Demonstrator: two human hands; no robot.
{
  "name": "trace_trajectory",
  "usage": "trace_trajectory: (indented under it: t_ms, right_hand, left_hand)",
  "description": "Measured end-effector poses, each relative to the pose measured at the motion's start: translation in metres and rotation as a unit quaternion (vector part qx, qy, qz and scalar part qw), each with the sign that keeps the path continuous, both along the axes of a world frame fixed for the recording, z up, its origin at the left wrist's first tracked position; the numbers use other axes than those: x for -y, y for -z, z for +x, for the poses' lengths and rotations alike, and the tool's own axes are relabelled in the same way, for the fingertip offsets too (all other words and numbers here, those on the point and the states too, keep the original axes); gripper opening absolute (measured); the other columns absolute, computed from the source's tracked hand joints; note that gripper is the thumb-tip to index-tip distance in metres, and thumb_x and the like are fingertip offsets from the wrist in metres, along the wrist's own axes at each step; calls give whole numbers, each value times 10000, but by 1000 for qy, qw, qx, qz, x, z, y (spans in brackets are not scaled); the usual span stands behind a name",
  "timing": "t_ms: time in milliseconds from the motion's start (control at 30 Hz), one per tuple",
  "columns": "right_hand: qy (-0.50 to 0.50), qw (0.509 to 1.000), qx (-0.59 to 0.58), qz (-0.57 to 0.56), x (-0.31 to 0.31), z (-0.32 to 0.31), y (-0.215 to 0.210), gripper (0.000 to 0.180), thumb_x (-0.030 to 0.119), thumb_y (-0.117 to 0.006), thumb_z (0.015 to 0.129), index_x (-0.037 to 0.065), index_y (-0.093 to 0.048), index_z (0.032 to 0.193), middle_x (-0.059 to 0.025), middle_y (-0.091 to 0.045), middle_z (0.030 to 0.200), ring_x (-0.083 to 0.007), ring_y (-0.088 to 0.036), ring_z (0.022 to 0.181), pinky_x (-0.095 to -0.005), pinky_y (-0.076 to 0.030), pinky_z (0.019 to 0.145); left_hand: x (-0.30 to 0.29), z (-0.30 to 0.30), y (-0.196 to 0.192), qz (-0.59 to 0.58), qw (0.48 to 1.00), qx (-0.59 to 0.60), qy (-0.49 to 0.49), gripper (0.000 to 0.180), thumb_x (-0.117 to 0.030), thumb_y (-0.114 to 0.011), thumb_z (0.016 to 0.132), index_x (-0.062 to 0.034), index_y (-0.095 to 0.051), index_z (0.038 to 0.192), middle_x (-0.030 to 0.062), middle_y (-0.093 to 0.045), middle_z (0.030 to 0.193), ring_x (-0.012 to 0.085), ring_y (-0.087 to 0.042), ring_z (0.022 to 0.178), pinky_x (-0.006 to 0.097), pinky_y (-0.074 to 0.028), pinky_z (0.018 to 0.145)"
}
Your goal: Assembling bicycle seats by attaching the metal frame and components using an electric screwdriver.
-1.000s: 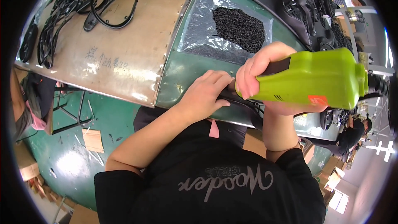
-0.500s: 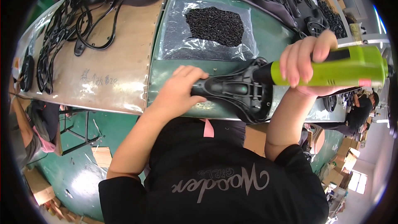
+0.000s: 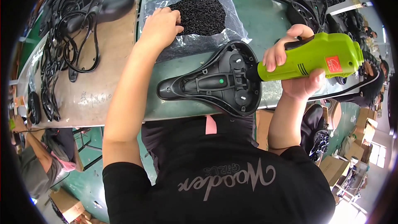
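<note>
Green table (image 3: 269, 20), bagged black screws (image 3: 201, 14)

Left arm: bare forearm, extended from the near edge toward the far left, nearly straight. Left hand (image 3: 161, 27): palm down, fingers curled downward at the far end of the reach; fingertips hidden, so the grip cannot be judged.

Right arm: forearm raised steeply from the near right, elbow bent. Right hand (image 3: 296, 70): wrapped in a closed grip, fingers (image 3: 277, 54) over the top, thumb apparently underneath, wrist cocked leftward.
</note>
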State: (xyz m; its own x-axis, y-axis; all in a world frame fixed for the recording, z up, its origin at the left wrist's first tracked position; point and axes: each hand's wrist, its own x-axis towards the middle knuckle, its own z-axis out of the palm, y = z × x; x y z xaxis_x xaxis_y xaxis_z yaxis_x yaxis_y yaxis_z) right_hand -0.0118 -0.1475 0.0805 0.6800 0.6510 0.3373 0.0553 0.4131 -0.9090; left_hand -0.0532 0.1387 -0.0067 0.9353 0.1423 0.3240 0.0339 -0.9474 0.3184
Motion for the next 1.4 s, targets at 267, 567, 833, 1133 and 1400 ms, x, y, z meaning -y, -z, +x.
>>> trace_trajectory:
  t_ms: [267, 567, 833, 1133, 1400]
  right_hand:
    - [-19, 999, -12, 30, 7, 0, 6, 769, 432, -791, 626, -46, -451, 1122, -115, -559, 723, -248, -603, 642, -379, -518, 677]
    - [-22, 996, 84, 33, 3, 0, 11, 696, 438, -771, 647, -56, -484, 1043, -103, -565, 752, -231, -607, 706, -443, -491, 825]
    - [7, 999, 42, 20, 1, -13, 8, 685, 428, -759, 686, -57, -460, 1067, -113, -556, 740, -223, -593, 668, -399, -516, 723]
    - [-28, 988, -43, 145, 23, 10, -9, 615, 538, -553, 808, 22, -444, 1126, -75, -516, 761, -214, -531, 640, -393, -408, 665]
    - [-173, 950, -118, 230, -10, 1, -43, 473, 332, -688, 736, 65, -419, 1019, -27, -496, 728, -138, -496, 584, -297, -364, 621]
  left_hand:
    - [6, 17, -3, -120, 985, -126, 1, 160, -156, -673, 765, -18, -599, 800, 172, -617, 859, 346, -585, 866, 436, -453, 753]
    - [0, 22, 2, -69, 988, -134, 25, 193, -180, -685, 775, -19, -577, 777, 166, -620, 742, 355, -596, 769, 440, -448, 689]
    - [1, 15, -4, -336, 941, -39, -6, 69, -75, -601, 783, -17, -579, 814, 90, -651, 746, 168, -599, 682, 293, -478, 652]
    - [75, -89, -31, -507, 857, 65, 68, 163, 17, -633, 817, -31, -587, 966, 52, -675, 861, 118, -650, 817, 259, -507, 736]
    - [101, -119, -36, -332, 911, 158, 186, 192, 42, -727, 687, 6, -589, 816, 106, -661, 767, 240, -646, 716, 306, -514, 642]
